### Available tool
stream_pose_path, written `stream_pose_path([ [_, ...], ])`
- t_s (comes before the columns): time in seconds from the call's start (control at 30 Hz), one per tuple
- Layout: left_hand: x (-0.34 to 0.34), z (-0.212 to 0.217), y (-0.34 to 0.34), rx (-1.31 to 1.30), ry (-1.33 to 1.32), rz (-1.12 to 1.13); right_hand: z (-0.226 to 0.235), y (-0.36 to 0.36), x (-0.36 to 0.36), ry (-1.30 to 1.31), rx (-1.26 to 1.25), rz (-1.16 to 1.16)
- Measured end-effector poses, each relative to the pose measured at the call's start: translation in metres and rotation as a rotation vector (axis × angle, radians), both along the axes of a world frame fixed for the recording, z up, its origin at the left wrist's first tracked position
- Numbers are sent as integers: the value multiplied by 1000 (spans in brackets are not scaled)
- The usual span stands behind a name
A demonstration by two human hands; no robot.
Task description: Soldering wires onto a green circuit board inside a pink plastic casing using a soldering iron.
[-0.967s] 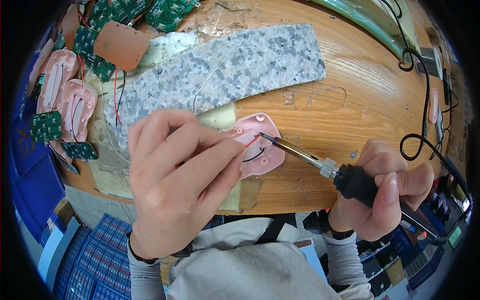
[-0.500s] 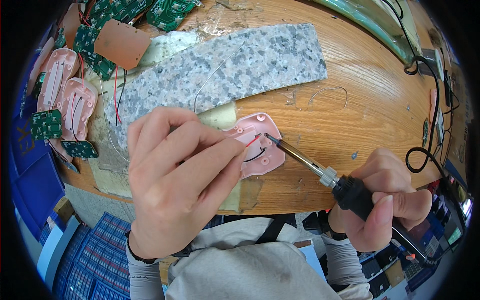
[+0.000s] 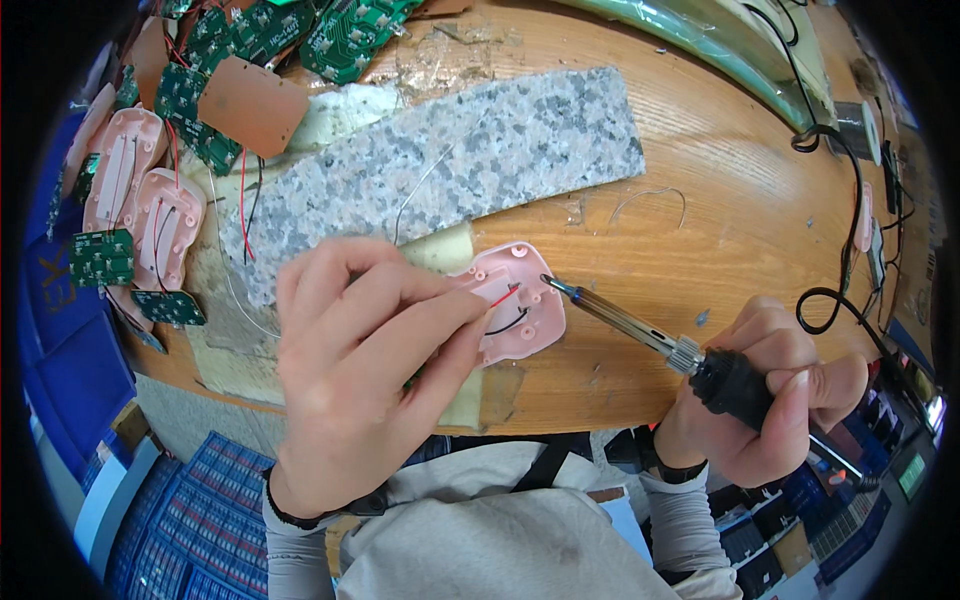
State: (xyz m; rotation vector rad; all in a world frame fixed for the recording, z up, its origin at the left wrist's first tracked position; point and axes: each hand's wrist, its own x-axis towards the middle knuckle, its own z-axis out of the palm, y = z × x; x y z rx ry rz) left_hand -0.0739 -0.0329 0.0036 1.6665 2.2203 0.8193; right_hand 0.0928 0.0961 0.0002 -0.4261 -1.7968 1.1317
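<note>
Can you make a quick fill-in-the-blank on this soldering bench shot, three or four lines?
1. The right hand grips a ______ by its black handle.
2. The left hand rests on a small plastic shell whose colour is ______.
3. A black wire and a ______ wire lie inside that shell.
4. The grey speckled stone slab lies on a table made of ______.

Missing words: soldering iron; pink; red; wood
</note>
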Motion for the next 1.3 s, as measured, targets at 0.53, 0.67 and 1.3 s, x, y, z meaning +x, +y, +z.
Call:
stream_pose_path([
  [0.53, 0, -5, -1, 64, -53, 29, 4, -1, -3, -83, -91, 68],
  [0.67, 0, -7, -1, 63, -39, 20, 4, 6, 4, -110, -50, 182],
  [1.3, 0, -7, -1, 91, -38, 18, 2, 0, -1, -54, 121, 143],
])
